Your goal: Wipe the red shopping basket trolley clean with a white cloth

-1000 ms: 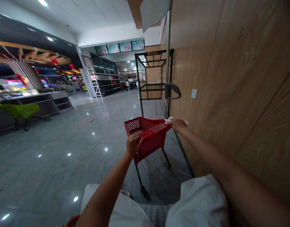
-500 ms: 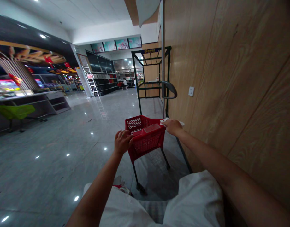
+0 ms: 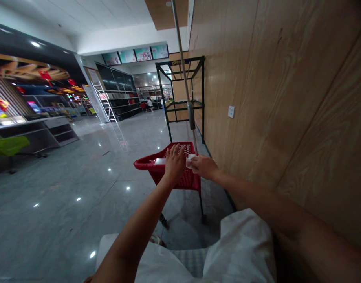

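A small red shopping cart (image 3: 158,168) with a perforated plastic basket stands on the floor before my knees, turned so its rounded handle points left. My left hand (image 3: 176,162) is over the cart's near side with its fingers apart, and whether it touches the plastic I cannot tell. Pinched in my right hand (image 3: 206,167) is a crumpled white cloth (image 3: 191,160), held close to the basket's right rim. A thin metal pole (image 3: 180,43) with a dark grip rises from behind the cloth. My hands and forearms hide part of the basket.
A wood-panelled wall (image 3: 257,98) with a socket (image 3: 231,111) runs along my right. Beyond the cart stands a dark metal frame rack (image 3: 168,127). To the left are a green cart (image 3: 11,145) and a counter (image 3: 39,133). Far back, a person (image 3: 149,103) crouches near shelves.
The red cart has swung round, bringing its handle to the left, and its pole now leans. My left hand has moved right and its fingers have spread. My right hand has shifted left with the cloth.
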A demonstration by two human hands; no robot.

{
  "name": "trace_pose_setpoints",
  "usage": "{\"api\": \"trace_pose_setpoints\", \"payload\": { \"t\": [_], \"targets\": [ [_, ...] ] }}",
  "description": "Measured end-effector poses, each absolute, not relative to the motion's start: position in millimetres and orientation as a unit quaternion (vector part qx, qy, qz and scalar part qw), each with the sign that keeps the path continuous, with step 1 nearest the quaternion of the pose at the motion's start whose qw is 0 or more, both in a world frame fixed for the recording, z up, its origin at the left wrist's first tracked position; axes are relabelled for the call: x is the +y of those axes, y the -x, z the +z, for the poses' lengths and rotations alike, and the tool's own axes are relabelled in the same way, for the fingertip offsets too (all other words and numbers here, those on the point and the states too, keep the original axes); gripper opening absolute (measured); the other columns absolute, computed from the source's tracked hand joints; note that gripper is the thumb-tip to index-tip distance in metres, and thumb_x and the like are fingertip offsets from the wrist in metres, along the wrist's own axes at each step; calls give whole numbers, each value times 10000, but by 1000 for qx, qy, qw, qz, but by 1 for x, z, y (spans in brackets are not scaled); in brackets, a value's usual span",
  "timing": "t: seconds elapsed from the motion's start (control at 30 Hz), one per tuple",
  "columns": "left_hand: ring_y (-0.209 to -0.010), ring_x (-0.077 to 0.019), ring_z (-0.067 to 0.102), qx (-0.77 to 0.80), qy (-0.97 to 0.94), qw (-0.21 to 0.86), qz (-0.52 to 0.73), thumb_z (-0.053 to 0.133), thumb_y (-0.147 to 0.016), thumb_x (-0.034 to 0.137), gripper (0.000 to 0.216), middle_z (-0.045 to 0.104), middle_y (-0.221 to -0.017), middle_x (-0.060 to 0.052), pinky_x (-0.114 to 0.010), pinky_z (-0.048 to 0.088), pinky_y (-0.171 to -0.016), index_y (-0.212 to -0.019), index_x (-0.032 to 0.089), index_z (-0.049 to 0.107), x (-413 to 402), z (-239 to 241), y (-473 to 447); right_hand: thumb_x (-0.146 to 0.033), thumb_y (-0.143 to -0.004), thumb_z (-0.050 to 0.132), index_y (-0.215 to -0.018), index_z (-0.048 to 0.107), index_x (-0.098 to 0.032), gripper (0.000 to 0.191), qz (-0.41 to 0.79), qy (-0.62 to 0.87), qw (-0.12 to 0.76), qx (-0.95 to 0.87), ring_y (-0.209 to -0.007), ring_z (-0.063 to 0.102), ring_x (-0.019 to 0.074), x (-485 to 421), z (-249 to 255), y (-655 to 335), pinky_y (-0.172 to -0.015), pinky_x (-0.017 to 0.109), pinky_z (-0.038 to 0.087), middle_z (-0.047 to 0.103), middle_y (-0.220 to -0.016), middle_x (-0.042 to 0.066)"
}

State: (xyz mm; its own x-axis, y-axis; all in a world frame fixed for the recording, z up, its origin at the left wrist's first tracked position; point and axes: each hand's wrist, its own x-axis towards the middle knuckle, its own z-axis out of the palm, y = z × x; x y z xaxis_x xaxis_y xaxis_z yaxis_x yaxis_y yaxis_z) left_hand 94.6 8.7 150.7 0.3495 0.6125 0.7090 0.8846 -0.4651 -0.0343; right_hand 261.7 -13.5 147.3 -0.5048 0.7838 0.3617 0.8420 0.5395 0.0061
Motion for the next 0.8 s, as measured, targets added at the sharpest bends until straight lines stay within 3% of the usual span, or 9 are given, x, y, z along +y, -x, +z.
{"api": "trace_pose_setpoints", "payload": {
  "t": [0.13,0.3,0.43,0.53,0.67,0.8],
  "targets": [
    [-1271,-272,402,-471,792,197,-335,371,-925,295,397,494,-1345,-131,-495,275,-1077,-1285,170,482,3,146,-102,-194,-893,461,-1288,514,-273,407,-69,479,228,-845,-1189,503,204,-8,128,-288,-993,341,400,538,-1321,51],
    [-1207,-298,452,-494,788,188,-315,401,-909,325,412,532,-1293,-165,-491,320,-1012,-1273,155,491,-3,126,-121,-233,-892,488,-1273,534,-224,385,-28,460,294,-837,-1198,506,208,-8,97,-278,-992,359,414,540,-1319,88],
    [-954,-288,572,-546,769,192,-270,428,-877,232,313,646,-1017,-167,-475,363,-891,-1132,130,579,-12,108,-123,-158,-868,473,-1219,588,-261,384,34,465,274,-841,-1123,569,189,-3,80,-283,-953,321,447,590,-1267,46],
    [-840,-266,570,-538,768,222,-267,421,-873,201,248,646,-865,-131,-421,368,-793,-1012,150,620,-16,98,-107,-97,-854,413,-1181,617,-257,418,67,530,305,-789,-1155,552,180,7,80,-290,-972,322,436,620,-1227,32],
    [-752,-227,545,-515,755,263,-310,418,-897,264,231,646,-818,-82,-380,332,-731,-945,209,638,-17,90,-82,-210,-899,406,-1315,495,-266,429,63,470,411,-778,-1273,438,174,16,93,-263,-1046,349,372,503,-1366,30],
    [-736,-212,540,-500,750,271,-338,431,-899,289,238,658,-802,-69,-379,316,-732,-862,218,655,-18,86,-60,-310,-919,409,-1380,403,-212,471,106,387,429,-809,-1193,514,176,20,91,-220,-1012,323,404,528,-1337,69]
  ]
}}
